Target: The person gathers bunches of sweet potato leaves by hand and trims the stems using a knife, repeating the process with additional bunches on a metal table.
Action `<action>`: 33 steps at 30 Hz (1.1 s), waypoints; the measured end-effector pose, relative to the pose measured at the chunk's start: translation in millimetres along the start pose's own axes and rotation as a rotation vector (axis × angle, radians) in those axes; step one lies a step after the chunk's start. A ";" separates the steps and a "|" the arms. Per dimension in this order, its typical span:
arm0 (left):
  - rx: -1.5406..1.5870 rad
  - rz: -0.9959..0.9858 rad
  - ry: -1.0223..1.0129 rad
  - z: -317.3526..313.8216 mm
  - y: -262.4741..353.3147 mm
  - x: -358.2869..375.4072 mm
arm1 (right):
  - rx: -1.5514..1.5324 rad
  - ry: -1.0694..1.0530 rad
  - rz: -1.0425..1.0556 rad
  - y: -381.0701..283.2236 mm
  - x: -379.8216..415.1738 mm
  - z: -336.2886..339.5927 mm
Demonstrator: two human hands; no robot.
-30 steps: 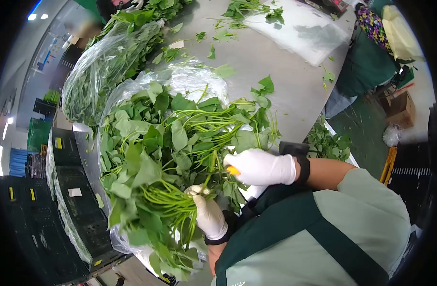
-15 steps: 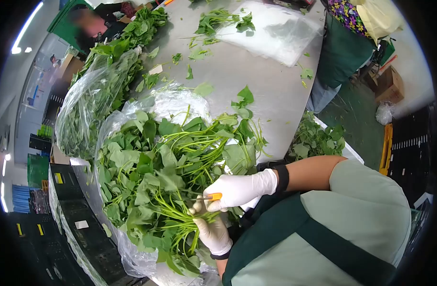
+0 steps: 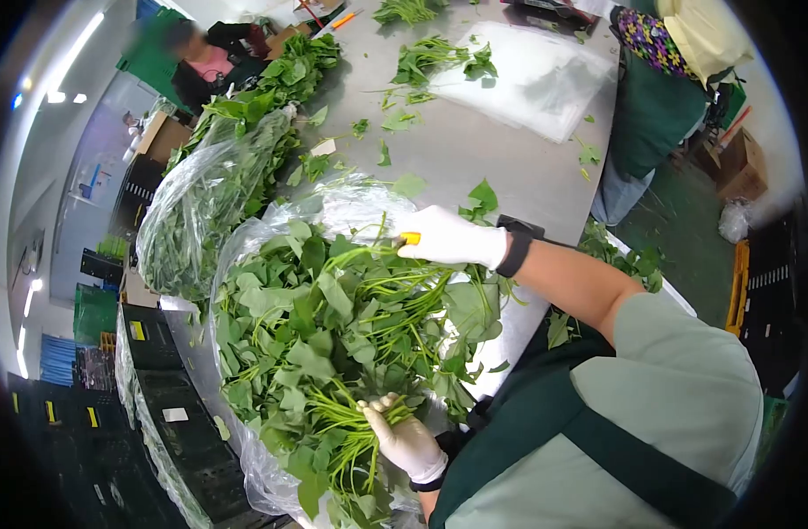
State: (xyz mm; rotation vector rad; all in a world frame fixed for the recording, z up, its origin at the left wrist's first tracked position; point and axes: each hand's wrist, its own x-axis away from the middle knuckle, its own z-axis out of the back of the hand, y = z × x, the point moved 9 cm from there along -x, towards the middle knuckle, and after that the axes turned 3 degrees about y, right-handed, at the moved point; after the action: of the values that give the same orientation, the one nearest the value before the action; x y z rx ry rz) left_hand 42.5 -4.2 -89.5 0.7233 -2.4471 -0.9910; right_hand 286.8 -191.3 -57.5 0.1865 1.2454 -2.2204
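Note:
My left hand [image 3: 408,445], in a white glove, is closed around a bunch of leafy green stems [image 3: 338,414], with the cut ends pointing towards my body. Farther up, my right hand [image 3: 448,236], also gloved, grips a small knife with an orange-yellow handle [image 3: 410,238]. Its short dark blade shows only in part, close to stems at the upper edge of the pile. Between and around both hands lies a large heap of leafy greens [image 3: 280,300] on an opened clear plastic bag [image 3: 254,472].
A second bagged heap of greens [image 3: 201,194] stands beyond mine. Flat plastic bags [image 3: 527,84] and a small bunch [image 3: 430,60] lie on the metal table [image 3: 527,172]. Black crates [image 3: 183,388] line the left side. A co-worker [image 3: 214,62] is at the far end, another person [image 3: 660,106] at upper right.
My right hand has moved away from the left hand, up to the pile's upper edge, with the knife still in it. The left hand keeps its bunch. The whole view has shifted slightly.

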 end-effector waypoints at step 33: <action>-0.107 -0.174 -0.202 -38.9 11.2 3.4 | -0.142 -0.418 -0.193 -104.4 97.0 -55.5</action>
State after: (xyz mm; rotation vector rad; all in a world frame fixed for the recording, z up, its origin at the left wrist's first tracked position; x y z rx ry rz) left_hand 57.1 -19.4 -54.9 0.8473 -2.5091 -1.3090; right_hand 141.2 -145.2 -48.9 -0.4487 1.2143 -2.1667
